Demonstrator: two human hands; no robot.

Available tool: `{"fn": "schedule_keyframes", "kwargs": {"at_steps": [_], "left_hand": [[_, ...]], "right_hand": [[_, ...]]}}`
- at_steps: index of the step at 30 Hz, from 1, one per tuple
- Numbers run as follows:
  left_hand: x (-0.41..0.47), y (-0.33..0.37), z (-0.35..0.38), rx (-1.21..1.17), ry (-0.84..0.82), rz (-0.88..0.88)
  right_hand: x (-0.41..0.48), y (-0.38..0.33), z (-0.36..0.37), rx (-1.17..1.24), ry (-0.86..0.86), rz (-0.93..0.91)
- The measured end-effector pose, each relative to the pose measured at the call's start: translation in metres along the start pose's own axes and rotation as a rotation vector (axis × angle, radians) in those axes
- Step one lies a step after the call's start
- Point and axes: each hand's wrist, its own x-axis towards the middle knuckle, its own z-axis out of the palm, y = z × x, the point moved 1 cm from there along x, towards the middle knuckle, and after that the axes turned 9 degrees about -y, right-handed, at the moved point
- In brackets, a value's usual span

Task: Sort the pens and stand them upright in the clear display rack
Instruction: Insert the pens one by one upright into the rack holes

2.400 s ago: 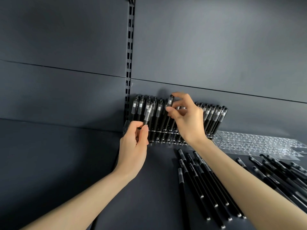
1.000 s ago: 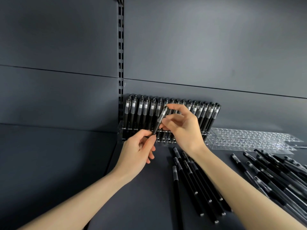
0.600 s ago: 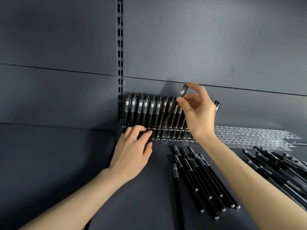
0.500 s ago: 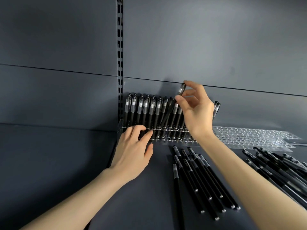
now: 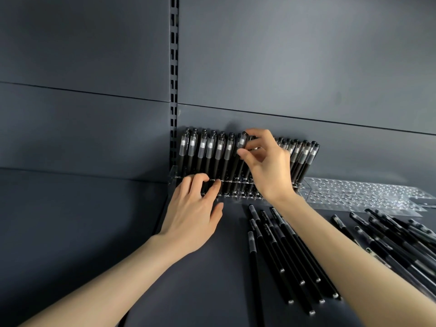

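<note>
Right hand [image 5: 266,166] pinching pen [image 5: 241,140] cap | left hand [image 5: 193,215] flat, bracing clear rack [image 5: 173,177] | keep pen vertical, press straight into its hole

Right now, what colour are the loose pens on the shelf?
Loose pens: black, best seen in head view.

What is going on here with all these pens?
A person is filling a clear display rack with black pens. The right hand pinches the top of one pen in the row; the left hand rests on the rack's front. Many loose pens lie on the shelf, and a second rack lies empty to the right.
</note>
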Motion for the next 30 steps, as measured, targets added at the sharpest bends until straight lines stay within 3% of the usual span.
{"fn": "schedule_keyframes", "kwargs": {"at_steps": [8, 21, 26, 30], "left_hand": [[0.0, 0.001, 0.0, 0.01, 0.001, -0.011], [0.0, 0.005, -0.006, -0.058, 0.006, -0.033], [-0.006, 0.031, -0.009, -0.285, -0.205, -0.123], [-0.021, 0.06, -0.01, -0.329, -0.379, -0.204]], "right_hand": [[-0.003, -0.002, 0.0, -0.088, -0.073, -0.007], [-0.012, -0.006, -0.01, -0.135, -0.012, 0.002], [-0.043, -0.002, -0.03, -0.122, -0.088, 0.098], [-0.072, 0.007, -0.053, -0.223, -0.375, 0.219]]}}
